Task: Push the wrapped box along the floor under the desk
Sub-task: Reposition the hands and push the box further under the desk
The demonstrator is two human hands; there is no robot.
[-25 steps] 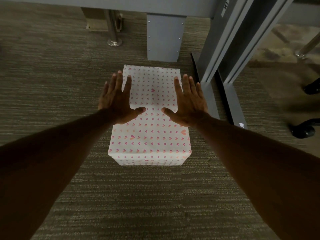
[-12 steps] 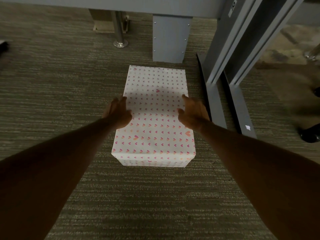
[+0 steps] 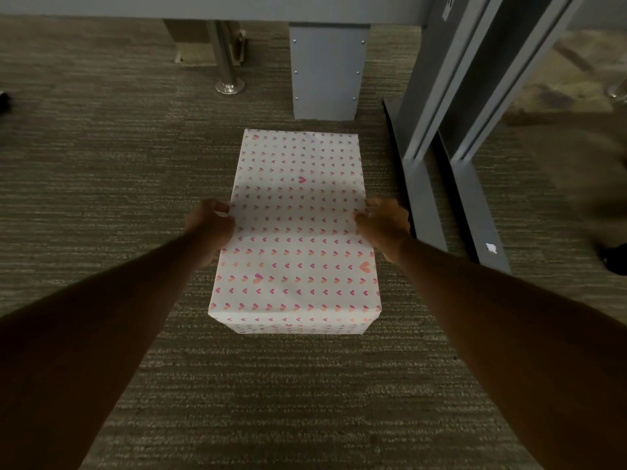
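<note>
I have both hands on the wrapped box (image 3: 294, 232), one on each long side, roughly at mid-length. My left hand (image 3: 210, 222) curls over the left top edge with the fingers bent down the side; my right hand (image 3: 383, 221) mirrors it on the right edge. So the grip is a two-sided clamp on the box, palms pressing inward. I cannot tell how far the fingers reach down the side walls.

The box sits flat on the carpet (image 3: 101, 198), lengthways away from me. Ahead of my hands, its far end lies just short of the grey desk leg (image 3: 328, 69), with the desk edge (image 3: 203, 6) above that. Just outside my right hand stand the grey upright panels (image 3: 441, 130) and their floor rails (image 3: 427, 205), very near the box's right side.

To push well from here, I judge I should press forward and low, not down, so the wrapping doesn't drag and tear on the carpet pile. Equal force from both hands matters: the box is long, and a stronger left push would swing its far end towards the rails beside my right hand. The leg straight ahead looks like it will block the run, so I would steer the front end slightly to the left of it, into the open floor between the leg and the chrome post (image 3: 226, 62). A squeeze just firm enough to steer should spare the paper from creasing.
</note>
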